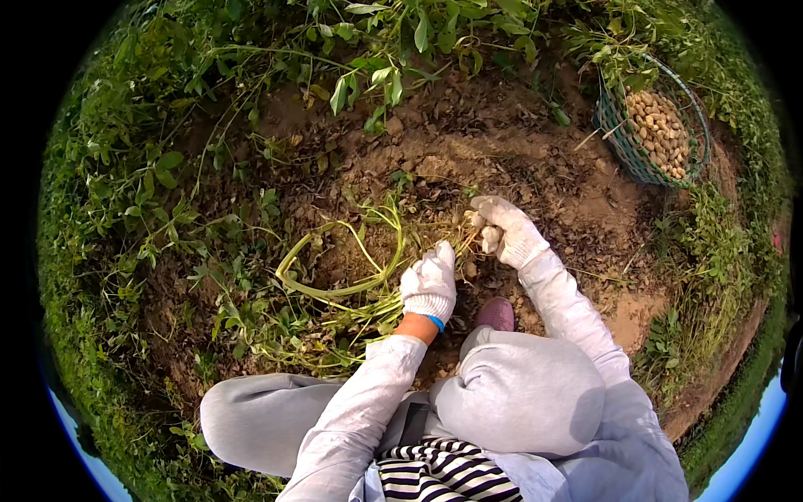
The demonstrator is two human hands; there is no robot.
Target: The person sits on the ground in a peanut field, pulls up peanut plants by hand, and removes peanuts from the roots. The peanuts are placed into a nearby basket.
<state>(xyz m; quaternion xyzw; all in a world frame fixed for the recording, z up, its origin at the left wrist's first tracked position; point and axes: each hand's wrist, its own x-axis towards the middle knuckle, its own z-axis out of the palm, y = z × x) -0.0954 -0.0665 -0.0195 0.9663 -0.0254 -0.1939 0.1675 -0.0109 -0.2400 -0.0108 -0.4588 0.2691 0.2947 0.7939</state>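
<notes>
My left hand (430,280), in a white knit glove with a blue cuff edge, is closed around the stems of a pulled peanut plant (339,292). Its long yellow-green stalks loop out to the left over the soil. At the root end, my right hand (509,231), also gloved, has its fingers curled about some peanut pods (492,238). Thin roots (467,241) stretch between the two hands. The glove partly covers the pods, so I cannot tell how many it grips.
A green woven basket (618,141) with a hoop handle stands at the upper right, holding many peanuts (659,132). Leafy plants (401,37) grow along the far side and left. Reddish soil (439,163) bears dry leaves. My pink shoe (497,314) is just below the hands.
</notes>
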